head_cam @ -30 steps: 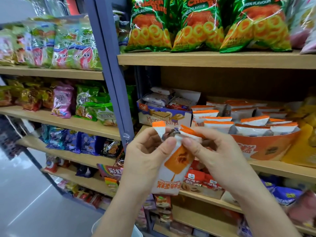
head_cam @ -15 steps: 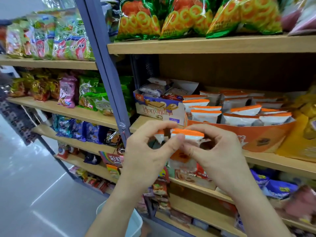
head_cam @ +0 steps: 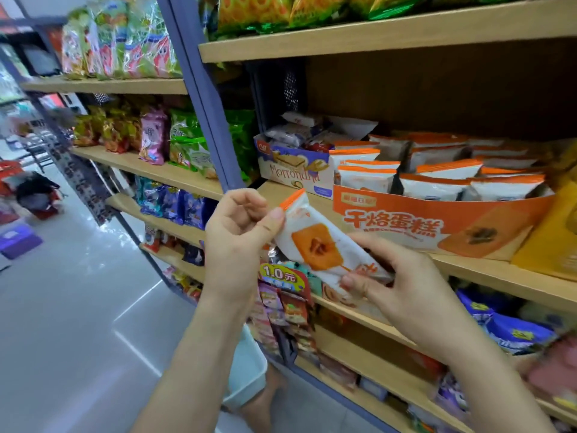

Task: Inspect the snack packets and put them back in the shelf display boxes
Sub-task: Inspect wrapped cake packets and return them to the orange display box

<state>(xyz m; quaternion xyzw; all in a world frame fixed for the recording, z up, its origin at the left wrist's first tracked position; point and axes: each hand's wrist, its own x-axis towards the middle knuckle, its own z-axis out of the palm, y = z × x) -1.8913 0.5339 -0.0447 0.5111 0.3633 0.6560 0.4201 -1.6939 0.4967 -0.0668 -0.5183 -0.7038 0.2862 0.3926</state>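
Note:
I hold one white snack packet (head_cam: 315,245) with an orange top edge and an orange square picture, tilted in front of the shelf. My left hand (head_cam: 240,242) pinches its upper left end between thumb and fingers. My right hand (head_cam: 396,285) pinches its lower right end. Behind it on the shelf stands the orange display box (head_cam: 390,223) holding several matching packets (head_cam: 437,182) upright. To that box's left sits a white and blue display box (head_cam: 293,173) with other small packets in it.
A blue upright post (head_cam: 203,98) splits the shelving. Wooden shelves (head_cam: 374,29) above and below carry bagged snacks. A yellow box (head_cam: 549,245) stands right of the orange one. A pale bin (head_cam: 246,370) sits on the floor below my arms, with grey floor (head_cam: 62,307) to the left.
The packet went from upright, held by its top corners, to slanted with its face toward me. My right hand shifted down to its lower end. The view swung left.

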